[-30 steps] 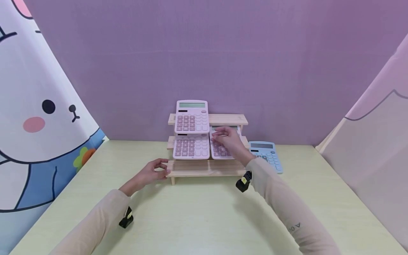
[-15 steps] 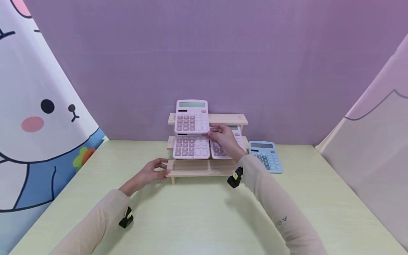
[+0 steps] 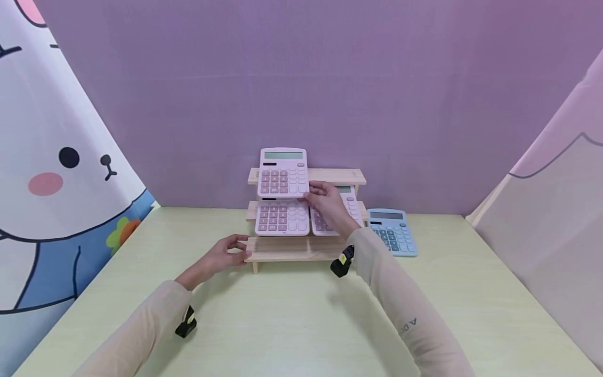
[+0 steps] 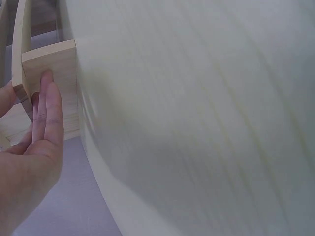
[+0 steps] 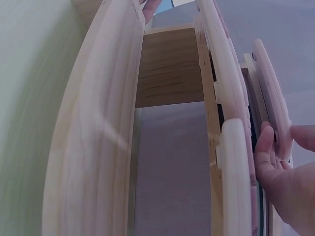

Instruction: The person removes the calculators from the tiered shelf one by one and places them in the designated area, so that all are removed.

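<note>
My left hand [image 3: 219, 257] holds the left end of the lowest step of a wooden three-step rack [image 3: 301, 248]. The left wrist view has its thumb and fingers on either side of the board [image 4: 20, 54]. Higher up, my right hand [image 3: 332, 208] pinches the lower right corner of a pink calculator [image 3: 283, 172], which leans on the top step at the left. In the right wrist view the thumb is on that calculator's face [image 5: 274, 93], with fingers behind. Below it, a second pink calculator [image 3: 282, 220] stands on the middle step. My right hand partly covers a third one [image 3: 350, 201] beside it.
A light blue calculator [image 3: 393, 233] lies on the pale table [image 3: 282, 324] just right of the rack. Behind the rack rises a purple backdrop [image 3: 301, 94]. A cartoon-printed cloth [image 3: 85, 209] hangs at the left.
My right hand has moved left from the right-hand pink calculator on the middle step to the corner of the top pink calculator. My left hand stays on the rack.
</note>
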Available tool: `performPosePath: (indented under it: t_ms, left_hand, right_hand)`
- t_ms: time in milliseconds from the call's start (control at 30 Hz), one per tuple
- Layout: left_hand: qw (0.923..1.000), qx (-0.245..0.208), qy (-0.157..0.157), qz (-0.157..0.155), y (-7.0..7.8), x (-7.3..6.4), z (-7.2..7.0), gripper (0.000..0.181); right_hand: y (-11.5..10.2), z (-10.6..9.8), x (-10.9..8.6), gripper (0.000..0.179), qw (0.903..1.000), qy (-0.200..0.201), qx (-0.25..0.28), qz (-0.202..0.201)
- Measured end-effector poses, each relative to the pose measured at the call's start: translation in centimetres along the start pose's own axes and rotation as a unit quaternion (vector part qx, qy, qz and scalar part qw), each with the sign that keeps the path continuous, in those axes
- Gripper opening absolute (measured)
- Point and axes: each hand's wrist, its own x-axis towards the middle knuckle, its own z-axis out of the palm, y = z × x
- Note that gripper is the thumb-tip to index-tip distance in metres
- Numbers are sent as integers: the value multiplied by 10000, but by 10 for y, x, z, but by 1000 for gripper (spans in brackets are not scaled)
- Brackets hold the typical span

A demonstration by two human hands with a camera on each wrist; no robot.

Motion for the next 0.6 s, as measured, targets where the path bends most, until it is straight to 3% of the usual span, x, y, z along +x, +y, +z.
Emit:
performPosePath:
  t_ms: [600]
  left_hand:
    - [10000,-36,1,5,-1,2,-1,57]
  right_hand:
    - [0,5,1,45,9988,19,483,96]
